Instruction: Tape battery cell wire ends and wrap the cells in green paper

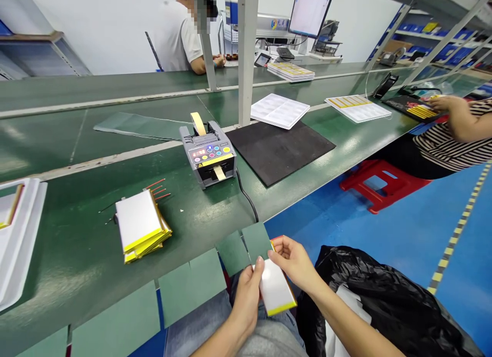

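Green worktop (200, 213) spans the room above a blue floor (319, 218), and the left border of my view cuts off some white trays (28, 254). Most of the fingers of the left hand (246, 298) are hidden behind a white, yellow-edged pack (274, 285); I see them closed around its side, thumb on top. The right hand (298, 264) pinches the pack's far end, covering that corner from me. The pack is held over the lap (202, 323), just off the worktop's near edge, beside a black bag (400, 300) cropped by the lower border.

I count one pack in hand, one stack (140, 221) of others too closely overlapped to number, one tape dispenser (209, 152), one black mat (277, 157), one red stool (395, 185) and two other people: one in a white shirt (171, 34), one in a striped top (453, 136), cut off at right.

Red digits glow on the dispenser, too small for me to read; the screen's (311, 11) text is equally illegible.
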A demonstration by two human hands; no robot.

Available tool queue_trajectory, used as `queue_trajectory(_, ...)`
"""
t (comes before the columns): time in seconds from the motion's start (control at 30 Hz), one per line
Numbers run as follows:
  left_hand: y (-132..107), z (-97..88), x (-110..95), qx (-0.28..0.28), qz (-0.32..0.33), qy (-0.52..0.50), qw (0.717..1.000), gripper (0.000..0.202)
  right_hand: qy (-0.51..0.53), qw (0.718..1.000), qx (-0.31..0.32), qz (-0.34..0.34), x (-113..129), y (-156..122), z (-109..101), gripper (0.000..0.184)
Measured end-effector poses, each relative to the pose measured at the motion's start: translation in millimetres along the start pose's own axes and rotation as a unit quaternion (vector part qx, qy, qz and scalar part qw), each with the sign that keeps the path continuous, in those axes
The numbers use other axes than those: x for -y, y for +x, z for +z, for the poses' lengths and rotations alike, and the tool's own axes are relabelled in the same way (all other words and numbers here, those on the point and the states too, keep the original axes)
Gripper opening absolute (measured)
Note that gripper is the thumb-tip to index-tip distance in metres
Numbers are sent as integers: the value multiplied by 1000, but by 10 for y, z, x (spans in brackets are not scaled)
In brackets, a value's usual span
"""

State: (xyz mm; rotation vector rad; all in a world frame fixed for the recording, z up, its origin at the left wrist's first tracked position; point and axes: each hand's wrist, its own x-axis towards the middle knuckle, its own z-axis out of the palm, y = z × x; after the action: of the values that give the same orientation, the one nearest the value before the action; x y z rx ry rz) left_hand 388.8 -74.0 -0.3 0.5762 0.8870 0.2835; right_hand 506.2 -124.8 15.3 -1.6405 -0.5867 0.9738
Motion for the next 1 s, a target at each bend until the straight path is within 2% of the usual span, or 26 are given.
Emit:
queue_trajectory(0.1, -223, 49, -6, 60, 7, 20, 998, 40, 1, 1000, -10, 4, 90, -326, -91, 29)
queue_trajectory(0.2, -374, 50, -74, 121, 54, 110, 985, 41, 48, 999, 15, -2, 176, -575, -247, 38)
queue_trajectory(0.3, -427, -13, -249, 112, 139, 253, 951, 42, 54, 996, 11, -73, 340, -625, -372, 52)
queue_trajectory(0.4, -477, -93, -465, 85, 193, 381, 900, 42, -40, 989, -26, -139, 572, -526, -367, 41)
queue_trajectory(0.5, -594, -172, -610, 31, 211, 488, 846, 41, -126, 980, -15, -151, 756, -391, -250, 20)
queue_trajectory(0.57, -686, -237, -652, -19, 234, 509, 828, 48, -146, 978, 0, -146, 814, -319, -156, 25)
queue_trajectory(0.63, -761, -319, -674, -41, 272, 495, 824, 62, -127, 983, 33, -132, 823, -271, -67, 31)
queue_trajectory(0.7, -807, -412, -701, -4, 308, 499, 810, 76, -78, 987, 85, -108, 798, -248, 26, 34)
queue_trajectory(0.8, -837, -533, -767, 78, 361, 551, 748, 83, 20, 982, 181, -55, 720, -246, 195, 38)
queue_trajectory(0.9, -861, -594, -839, 102, 410, 579, 698, 82, 101, 962, 253, 6, 617, -265, 397, 39)
queue_trajectory(0.97, -883, -611, -879, 109, 413, 589, 686, 82, 129, 951, 279, 45, 557, -289, 528, 40)
queue_trajectory(1.0, -895, -618, -900, 104, 405, 589, 692, 81, 134, 944, 294, 66, 538, -305, 585, 41)
